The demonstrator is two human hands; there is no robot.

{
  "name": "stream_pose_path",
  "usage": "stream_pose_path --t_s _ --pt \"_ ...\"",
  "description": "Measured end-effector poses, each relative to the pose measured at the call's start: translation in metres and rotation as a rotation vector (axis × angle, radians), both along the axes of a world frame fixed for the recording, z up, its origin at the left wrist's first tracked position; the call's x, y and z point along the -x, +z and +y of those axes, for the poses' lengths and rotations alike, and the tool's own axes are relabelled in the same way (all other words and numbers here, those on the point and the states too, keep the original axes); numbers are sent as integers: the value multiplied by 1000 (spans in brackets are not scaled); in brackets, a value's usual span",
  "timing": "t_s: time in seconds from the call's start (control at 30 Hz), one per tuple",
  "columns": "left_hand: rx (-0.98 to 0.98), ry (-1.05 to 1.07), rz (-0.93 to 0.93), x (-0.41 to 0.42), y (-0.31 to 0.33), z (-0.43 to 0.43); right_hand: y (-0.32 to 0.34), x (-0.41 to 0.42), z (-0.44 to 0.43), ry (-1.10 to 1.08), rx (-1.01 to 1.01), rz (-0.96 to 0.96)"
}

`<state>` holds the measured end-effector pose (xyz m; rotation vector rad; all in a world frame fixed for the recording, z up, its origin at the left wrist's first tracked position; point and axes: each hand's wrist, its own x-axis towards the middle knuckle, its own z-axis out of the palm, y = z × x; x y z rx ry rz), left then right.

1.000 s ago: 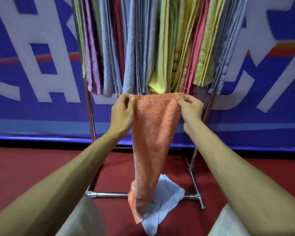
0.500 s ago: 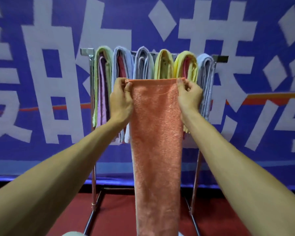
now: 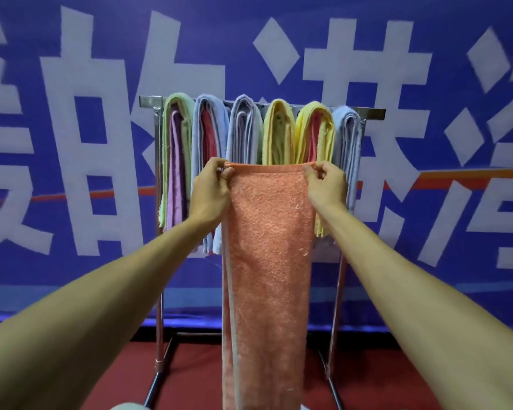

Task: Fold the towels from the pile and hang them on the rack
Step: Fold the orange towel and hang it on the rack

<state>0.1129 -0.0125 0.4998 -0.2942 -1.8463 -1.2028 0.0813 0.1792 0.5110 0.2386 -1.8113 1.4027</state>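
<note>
In front of the rack [image 3: 370,110] full of folded towels [image 3: 245,128], both hands [image 3: 211,192] [image 3: 328,184] pinch the orange towel's [image 3: 268,261] top corners.

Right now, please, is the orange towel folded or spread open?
Folded lengthwise: the orange towel hangs as a narrow strip, layered edges showing along one side, left hand and right hand pinching top corners.

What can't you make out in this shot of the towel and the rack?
Head view:
- orange towel: lower end cut off by the bottom edge.
- yellow towels on the rack: lower ends hidden behind the orange towel.
- towel pile: out of frame.
- layers pinched by left hand and right hand: too fine to count.
</note>
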Motion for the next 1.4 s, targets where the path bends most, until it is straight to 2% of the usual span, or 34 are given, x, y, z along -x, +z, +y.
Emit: stream_pose_path --t_s 0.17,0.43,0.63,0.9,1.0,1.13,1.3,1.4 --pt "-15 -44 39 12 -17 0 -12 3 0 -46 -5 75" --pt "41 -40 -127 41 -71 -7 -59 25 11 -22 -160 -84" --pt "68 -44 -243 58 -121 -3 -112 41 24 57 -128 -234" --pt "-138 -71 -475 70 -216 8 -203 57 29 58 -54 -433" --pt "-211 -100 -613 68 -253 9 -237 57 29 73 -28 -506" --pt "-290 -135 -693 73 -273 12 -265 62 29 64 -90 -580" --pt "-352 -156 -651 77 -261 18 -268 72 25 174 102 -650" --pt "-329 -139 -669 73 -265 16 -272 68 24 166 169 -671"
